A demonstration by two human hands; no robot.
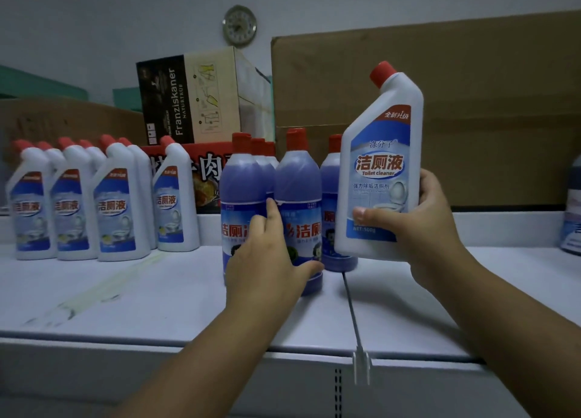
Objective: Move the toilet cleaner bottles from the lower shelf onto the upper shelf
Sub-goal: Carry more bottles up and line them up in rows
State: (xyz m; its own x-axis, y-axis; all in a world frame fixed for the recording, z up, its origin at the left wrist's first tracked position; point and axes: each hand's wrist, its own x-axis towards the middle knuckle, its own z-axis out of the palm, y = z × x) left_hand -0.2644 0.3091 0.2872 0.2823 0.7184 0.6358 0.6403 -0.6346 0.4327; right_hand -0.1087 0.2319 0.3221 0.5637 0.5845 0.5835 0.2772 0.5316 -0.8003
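one white toilet cleaner bottle (379,166) stands upright in my right hand (421,229), grip clamped on it, just above the upper shelf (157,292), right of the blue bottles (298,203) my open left hand (267,260) steadies.

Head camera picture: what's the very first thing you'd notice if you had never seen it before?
The big white bottle with a red cap, held up at the right in the right hand, grabs the eye first. Next come the purple bottles in the middle of the shelf, where the left hand touches the front ones. A row of white bottles stands at the left.
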